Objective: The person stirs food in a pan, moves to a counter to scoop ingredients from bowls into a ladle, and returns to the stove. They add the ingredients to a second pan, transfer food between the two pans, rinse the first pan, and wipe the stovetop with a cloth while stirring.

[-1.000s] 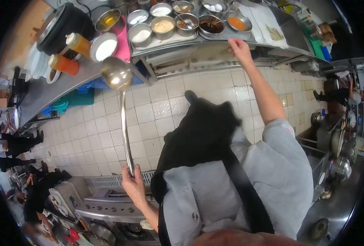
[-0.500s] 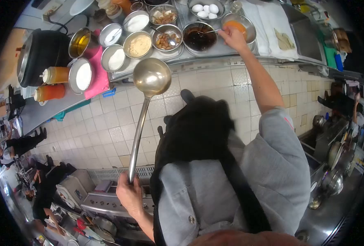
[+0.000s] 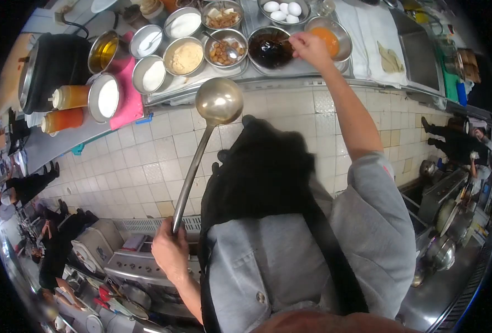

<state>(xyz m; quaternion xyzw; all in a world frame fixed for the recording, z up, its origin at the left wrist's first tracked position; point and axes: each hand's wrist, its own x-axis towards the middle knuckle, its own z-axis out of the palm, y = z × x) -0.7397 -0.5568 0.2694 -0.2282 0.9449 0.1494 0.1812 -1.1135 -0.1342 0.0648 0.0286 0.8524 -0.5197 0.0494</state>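
My left hand (image 3: 170, 251) is closed round the handle end of a long steel ladle (image 3: 219, 101), whose bowl hangs above the floor just in front of the counter. Over the counter, my right hand (image 3: 310, 49) pinches the end of a spoon handle that reaches into a bowl of dark sauce (image 3: 268, 49). Just right of that hand is a bowl of orange liquid (image 3: 328, 40). White eggs (image 3: 282, 11) fill a bowl behind. Left of the dark sauce stand a bowl of brown chunks with a spoon (image 3: 224, 53) and a bowl of pale yellow paste (image 3: 186, 57).
Two squeeze bottles (image 3: 71, 97), a black pot (image 3: 57, 72) and a pink cloth (image 3: 128, 102) occupy the counter's left. A sink (image 3: 421, 53) lies at the right. A stove (image 3: 138, 269) is at the lower left. Other people stand at both sides.
My right hand has gone from in front of the counter to the spoon in the dark sauce and gripped it. The ladle bowl has moved right, with my left hand still round its handle.
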